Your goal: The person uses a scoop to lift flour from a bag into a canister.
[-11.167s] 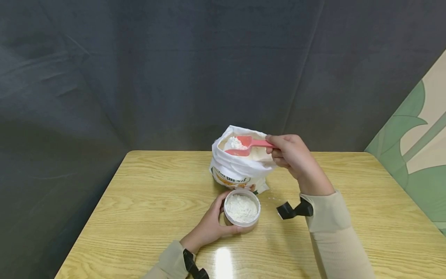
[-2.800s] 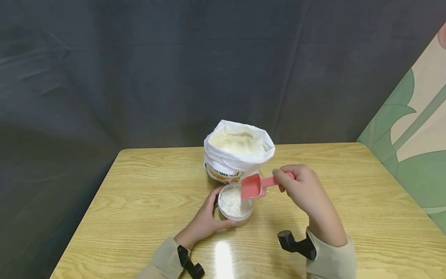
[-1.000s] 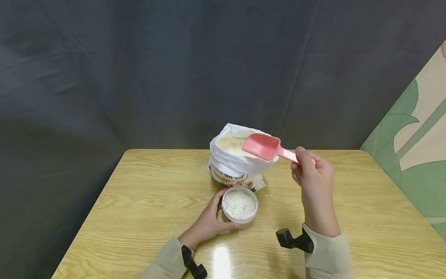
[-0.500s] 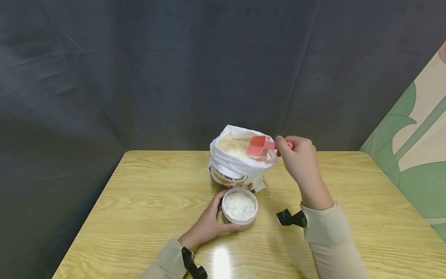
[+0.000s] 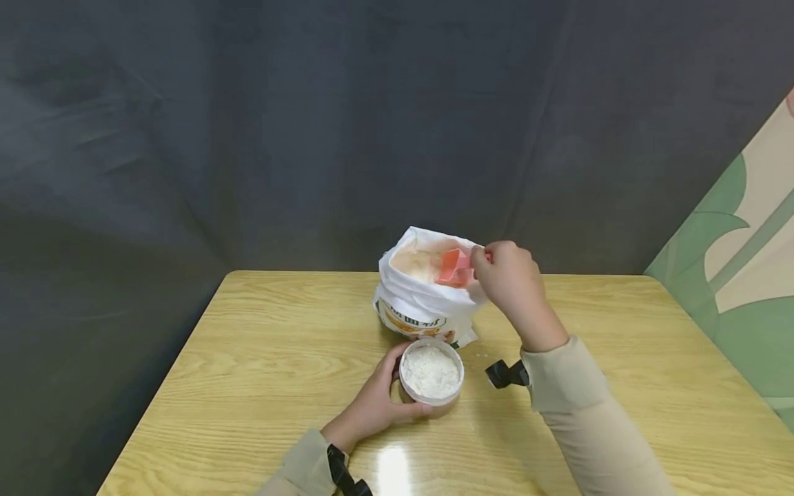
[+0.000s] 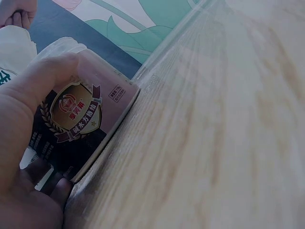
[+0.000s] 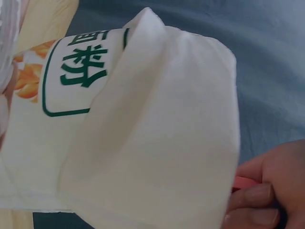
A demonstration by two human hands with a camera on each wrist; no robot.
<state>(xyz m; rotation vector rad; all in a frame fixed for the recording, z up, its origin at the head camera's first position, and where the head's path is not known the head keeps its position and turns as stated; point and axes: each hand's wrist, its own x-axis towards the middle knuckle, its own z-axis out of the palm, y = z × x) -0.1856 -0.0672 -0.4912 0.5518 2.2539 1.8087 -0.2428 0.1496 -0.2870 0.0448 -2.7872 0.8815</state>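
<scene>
My left hand (image 5: 380,398) curls round a round tub (image 5: 431,372) of white flour that stands on the table. In the left wrist view the tub's side (image 6: 81,109) carries a dark label with a gold shield. Behind it stands an open white flour bag (image 5: 415,293) with its rim folded down. With my right hand (image 5: 510,279) I grip the handle of a pink scoop (image 5: 454,267), whose blade is inside the bag's mouth at the right. In the right wrist view the bag (image 7: 162,124) hides the blade, and only a bit of handle (image 7: 245,182) shows by my fingers.
The wooden table (image 5: 267,358) ends at a dark cloth (image 5: 372,124) hanging close behind the bag. A panel with green leaf shapes (image 5: 750,310) borders the right side. A little spilled flour (image 5: 482,355) lies right of the tub.
Earlier my right hand tipped the scoop over the tub. It then went back up to the bag, and the blade has now sunk into the bag's mouth. My left hand keeps holding the tub.
</scene>
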